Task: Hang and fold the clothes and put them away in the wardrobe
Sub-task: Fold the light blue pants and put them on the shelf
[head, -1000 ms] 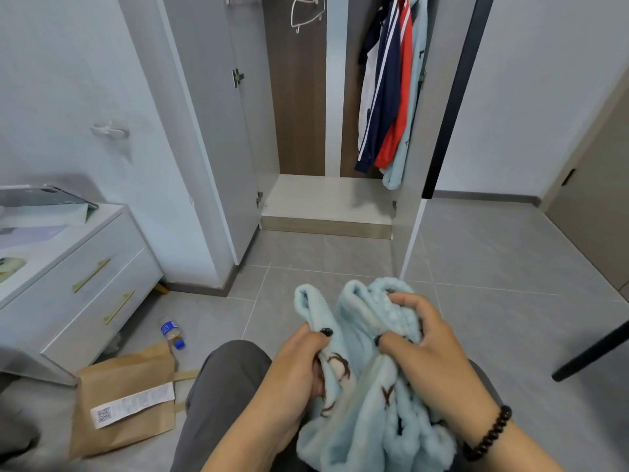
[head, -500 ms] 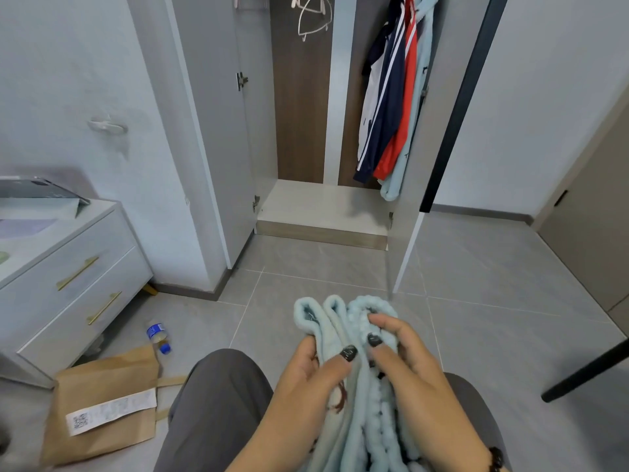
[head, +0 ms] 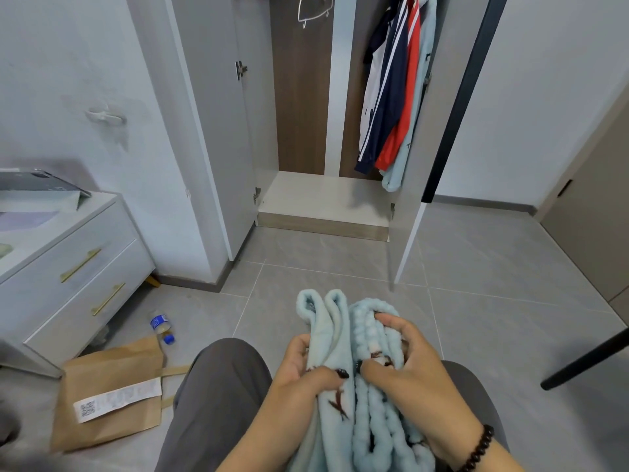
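Observation:
A fluffy light-blue garment (head: 343, 338) with small dark red marks lies bunched on my lap, folded into upright ridges. My left hand (head: 303, 373) grips its left fold, thumb on top. My right hand (head: 405, 362) clutches the knobbly right part, fingers curled into the fabric. Ahead stands the open wardrobe (head: 323, 195) with a bare base shelf. Several clothes hang at its right: a navy and white jacket (head: 384, 97), a red garment (head: 405, 107) and a light-blue one (head: 415, 131). An empty white hanger (head: 311, 10) hangs at the top.
A white drawer unit (head: 78, 267) with gold handles stands at the left. On the tiled floor lie a brown paper bag (head: 109, 393) and a small plastic bottle (head: 161, 327). The wardrobe's right door (head: 429, 165) stands open. A dark furniture leg (head: 585, 362) crosses at the right.
My hands have gathered the light-blue garment into tighter parallel folds, thumbs meeting in the middle, then shifted lower along it. The view has moved a little closer to the wardrobe.

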{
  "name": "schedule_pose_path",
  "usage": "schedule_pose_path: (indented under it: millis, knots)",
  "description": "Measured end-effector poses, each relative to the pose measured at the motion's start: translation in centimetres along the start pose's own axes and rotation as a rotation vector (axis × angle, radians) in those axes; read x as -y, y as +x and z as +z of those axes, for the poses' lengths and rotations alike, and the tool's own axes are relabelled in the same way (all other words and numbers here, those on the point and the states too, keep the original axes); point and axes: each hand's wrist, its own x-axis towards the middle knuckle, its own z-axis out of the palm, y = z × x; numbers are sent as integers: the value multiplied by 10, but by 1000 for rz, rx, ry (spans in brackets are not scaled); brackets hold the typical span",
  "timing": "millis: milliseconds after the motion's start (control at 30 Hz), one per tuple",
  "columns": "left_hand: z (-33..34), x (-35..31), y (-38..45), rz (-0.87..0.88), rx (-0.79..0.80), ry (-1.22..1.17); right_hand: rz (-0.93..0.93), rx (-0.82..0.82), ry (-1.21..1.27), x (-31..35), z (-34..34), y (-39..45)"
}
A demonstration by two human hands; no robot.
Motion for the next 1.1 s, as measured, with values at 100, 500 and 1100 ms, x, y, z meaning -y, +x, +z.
schedule_pose_path:
  millis: [100, 500, 1100]
  knots:
    - [0, -1, 2, 35, -111, 58, -28, -59, -6, 1, -6, -1]
    - [1, -1, 1, 205, 216, 132, -103, 7, 73, 23, 1, -4]
    - [-14, -3, 13, 309, 182, -193, 80, -56, 2, 67, 18, 64]
